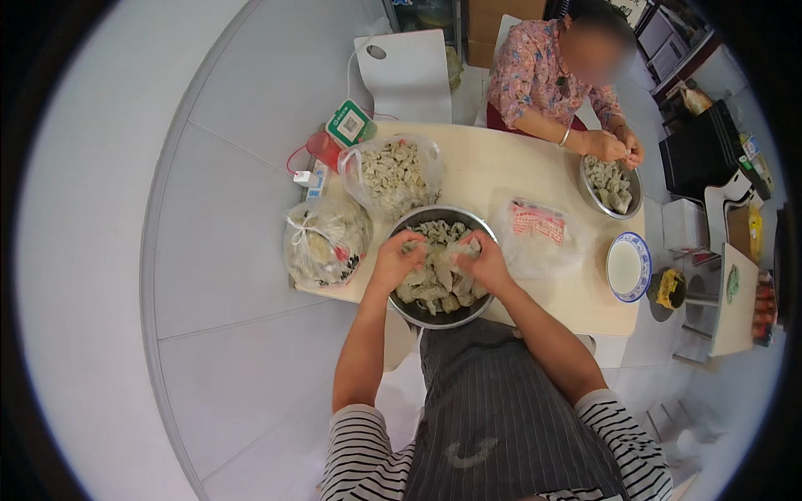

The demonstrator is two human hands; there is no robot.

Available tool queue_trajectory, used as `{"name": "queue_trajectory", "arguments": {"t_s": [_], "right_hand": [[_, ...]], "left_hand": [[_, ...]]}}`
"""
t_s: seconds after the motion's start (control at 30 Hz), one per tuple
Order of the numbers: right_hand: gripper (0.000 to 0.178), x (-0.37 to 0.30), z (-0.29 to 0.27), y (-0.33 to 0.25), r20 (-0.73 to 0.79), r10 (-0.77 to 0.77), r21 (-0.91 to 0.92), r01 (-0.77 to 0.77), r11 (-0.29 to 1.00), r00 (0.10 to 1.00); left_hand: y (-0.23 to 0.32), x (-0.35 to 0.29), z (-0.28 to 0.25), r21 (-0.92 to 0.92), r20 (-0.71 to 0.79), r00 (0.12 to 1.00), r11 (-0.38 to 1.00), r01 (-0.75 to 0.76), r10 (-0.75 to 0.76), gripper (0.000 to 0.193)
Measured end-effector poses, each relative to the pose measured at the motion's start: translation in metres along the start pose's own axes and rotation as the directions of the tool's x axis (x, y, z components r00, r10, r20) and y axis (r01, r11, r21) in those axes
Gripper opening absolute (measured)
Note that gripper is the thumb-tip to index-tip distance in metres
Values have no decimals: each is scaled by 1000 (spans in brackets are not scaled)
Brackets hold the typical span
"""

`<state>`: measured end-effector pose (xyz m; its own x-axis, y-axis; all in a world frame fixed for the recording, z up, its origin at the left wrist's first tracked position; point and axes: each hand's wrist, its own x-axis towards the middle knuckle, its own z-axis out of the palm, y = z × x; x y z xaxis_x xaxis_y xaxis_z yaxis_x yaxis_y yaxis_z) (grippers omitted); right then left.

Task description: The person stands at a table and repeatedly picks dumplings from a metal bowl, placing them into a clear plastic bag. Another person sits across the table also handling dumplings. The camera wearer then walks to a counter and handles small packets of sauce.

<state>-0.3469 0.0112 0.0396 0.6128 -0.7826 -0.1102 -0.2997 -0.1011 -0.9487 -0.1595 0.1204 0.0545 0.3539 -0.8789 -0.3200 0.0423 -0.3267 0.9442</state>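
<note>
A steel bowl [399, 311] at the table's near edge is full of limp, folded, greyish-green pieces of food [433, 288]; their exact kind I cannot make out. Over its left side my left hand [396, 260] is closed, fingertips on a greyish piece. My right hand [484, 263], over the right side, pinches another pale, thin piece [461, 249]. Behind the bowl, an open clear plastic bag [394, 171] holds many small pale pieces. Left of the bowl sits a tied plastic bag [326, 242] stuffed with similar-looking contents.
Across the table, a person in a flowered shirt [535, 71] works with both hands over another steel bowl [611, 209]. A clear bag with red print [539, 225] and a blue-rimmed white bowl [628, 267] are to the right. A red cup [322, 149] and green code stand [351, 123] stand back left.
</note>
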Motion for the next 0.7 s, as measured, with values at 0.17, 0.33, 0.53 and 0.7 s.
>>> {"name": "queue_trajectory", "arguments": {"t_s": [0.17, 0.33, 0.53, 0.7], "right_hand": [[31, 6, 11, 13, 128, 133, 251, -162, 954, 983], [31, 10, 7, 20, 161, 87, 205, -120, 971, 983], [29, 9, 3, 16, 221, -17, 95, -4, 995, 975], [28, 12, -1, -2, 188, -5, 28, 0, 1000, 982]], "left_hand": [[0, -2, 23, 67, 133, 991, 997, -25, 16, 20], [7, -2, 39, -44, 48, 999, 999, 4, -2, 20], [2, 1, 39, 397, -21, 968, 891, -222, 250, 25], [6, 8, 37, 438, -98, 962, 879, -188, 255, 18]]}}
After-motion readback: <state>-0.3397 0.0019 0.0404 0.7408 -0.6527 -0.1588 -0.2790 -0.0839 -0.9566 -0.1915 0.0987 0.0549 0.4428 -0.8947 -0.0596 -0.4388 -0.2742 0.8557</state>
